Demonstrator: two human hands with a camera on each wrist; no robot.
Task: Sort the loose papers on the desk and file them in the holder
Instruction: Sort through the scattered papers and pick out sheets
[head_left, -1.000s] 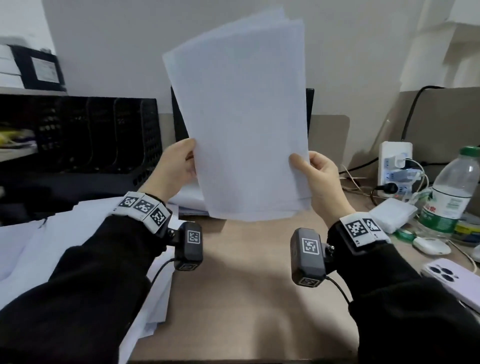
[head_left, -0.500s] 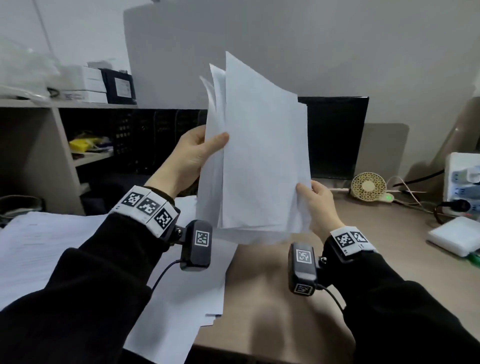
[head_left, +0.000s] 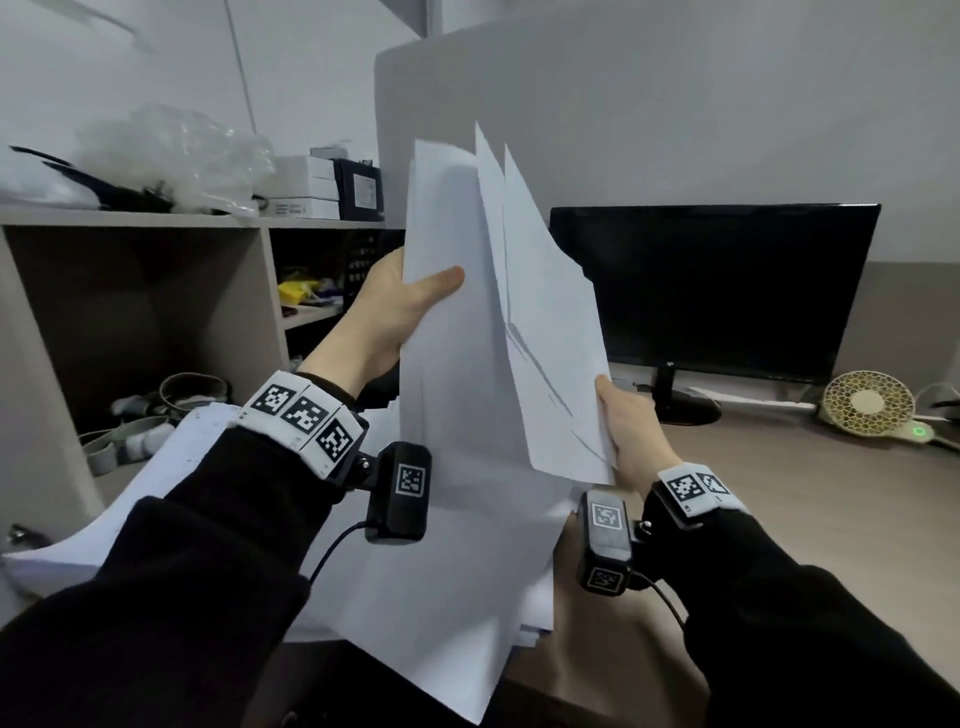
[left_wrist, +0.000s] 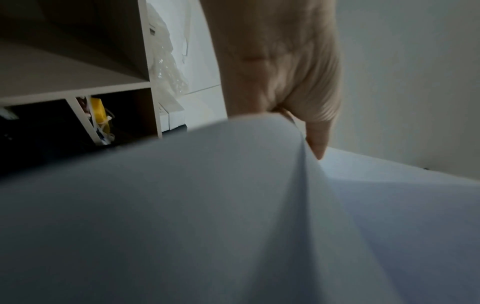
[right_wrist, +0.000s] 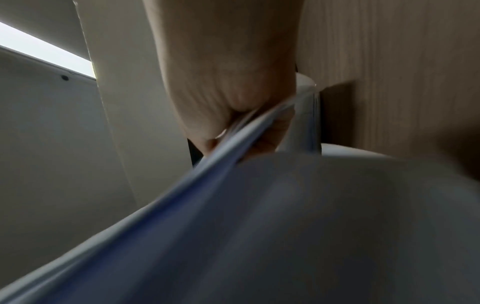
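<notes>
Both hands, left hand (head_left: 387, 312) and right hand (head_left: 631, 431), are pinching an upright, fanned sheaf of papers (head_left: 488, 332); squaring it likely comes next, before filing.

In front of you lies a light wood-grain tabletop (head_left: 810, 499). On its left part rests a spread pile of loose white paper sheets (head_left: 441, 587), some hanging over the near edge. Toward the back stands a black flat monitor (head_left: 727, 291) on its round foot, and to your right of it lies a small cream round fan with a honeycomb grille (head_left: 866, 402), a green light glowing beside it.
</notes>
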